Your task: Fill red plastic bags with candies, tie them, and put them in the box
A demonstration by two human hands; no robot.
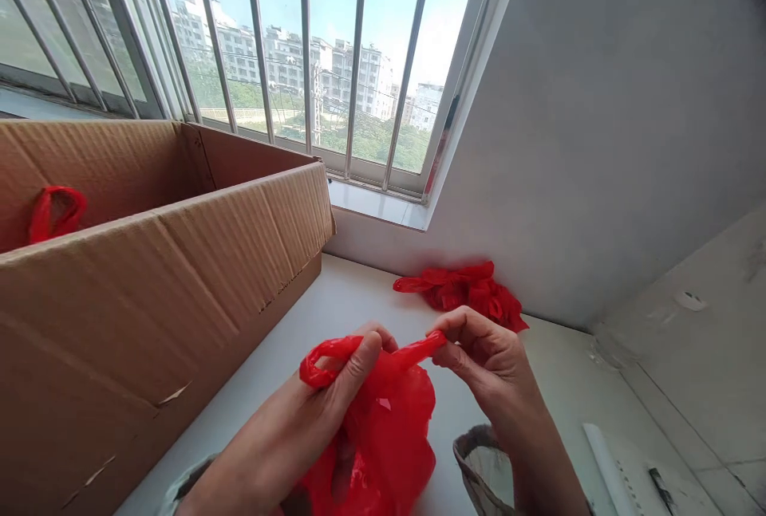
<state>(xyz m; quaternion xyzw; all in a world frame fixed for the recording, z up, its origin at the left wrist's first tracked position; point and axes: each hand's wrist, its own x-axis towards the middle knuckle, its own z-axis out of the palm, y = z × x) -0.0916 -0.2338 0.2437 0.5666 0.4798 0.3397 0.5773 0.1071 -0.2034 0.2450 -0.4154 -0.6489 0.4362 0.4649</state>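
A thin red plastic bag [395, 436] hangs between my two hands over the white tabletop. My left hand [323, 412] is closed on one of its handles, thumb on top, with a loop of the handle sticking out to the left. Between thumb and fingers, my right hand [487, 348] pinches the end of the other handle and keeps it drawn out to the right. Part of the bag's lower body is cut off by the bottom of the view. Behind my right hand, a crumpled heap of red plastic bags [472, 289] lies against the wall.
A large open cardboard box [197, 285] stands at the left, with a red bag handle [57, 213] showing inside. A barred window [311, 61] is ahead, above the white table [353, 285]. A white strip [604, 460] and a small dark object [661, 488] lie at lower right.
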